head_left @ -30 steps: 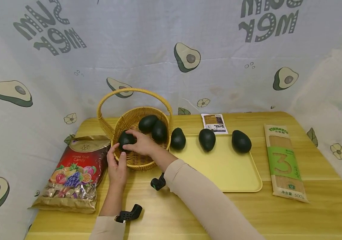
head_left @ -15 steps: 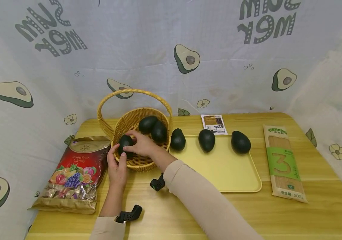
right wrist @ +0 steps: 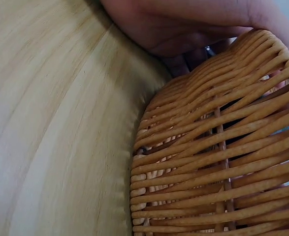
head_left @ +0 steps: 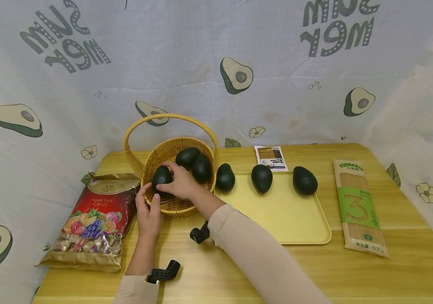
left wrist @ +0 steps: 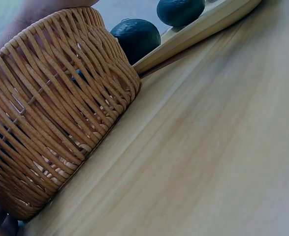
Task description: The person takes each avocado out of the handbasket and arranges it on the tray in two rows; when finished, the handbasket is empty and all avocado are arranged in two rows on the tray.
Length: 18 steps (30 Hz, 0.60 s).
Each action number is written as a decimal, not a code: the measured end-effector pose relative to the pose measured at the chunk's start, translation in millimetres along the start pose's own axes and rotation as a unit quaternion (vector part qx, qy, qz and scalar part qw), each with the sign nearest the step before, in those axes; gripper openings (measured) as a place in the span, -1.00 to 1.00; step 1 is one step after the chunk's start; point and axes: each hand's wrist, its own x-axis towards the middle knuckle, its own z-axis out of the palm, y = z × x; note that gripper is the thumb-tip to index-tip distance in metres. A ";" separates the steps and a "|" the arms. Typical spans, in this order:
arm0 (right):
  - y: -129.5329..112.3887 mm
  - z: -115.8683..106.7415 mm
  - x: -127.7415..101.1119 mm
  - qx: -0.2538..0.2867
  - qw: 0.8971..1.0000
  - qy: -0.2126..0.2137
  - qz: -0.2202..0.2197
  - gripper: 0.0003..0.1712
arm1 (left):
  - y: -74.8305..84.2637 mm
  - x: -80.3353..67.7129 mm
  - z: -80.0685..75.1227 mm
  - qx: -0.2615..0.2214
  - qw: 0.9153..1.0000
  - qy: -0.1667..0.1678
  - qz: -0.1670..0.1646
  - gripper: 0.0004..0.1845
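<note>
Steadying basket (head_left: 178, 212), pinching avocado (head_left: 161, 178)

Braces the basket's left rim with left hand (head_left: 149, 216), curling fingers round the outside, likely against tipping. Inside, pinches the avocado with right hand (head_left: 182, 181), probably for control, left of 2 other avocados (head_left: 201, 168). Seems to lie lengthwise front to back; cannot tell the narrow end's direction behind fingers.

At the left of the wooden counter (head_left: 209, 278) lies a red and gold candy bag (head_left: 95, 219); at the right lies a long pack (head_left: 358, 207) with a green band and a big 3; a small printed packet (head_left: 271, 158) is near the back edge; behind hangs a pale cloth (head_left: 186, 38) with grey letters.
</note>
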 end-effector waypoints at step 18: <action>-7.8 -6.8 -10.8 0.121 0.984 0.106 -0.070 -0.08 | 3.0 -0.7 0.1 0.008 1.000 0.002 -0.005 -0.53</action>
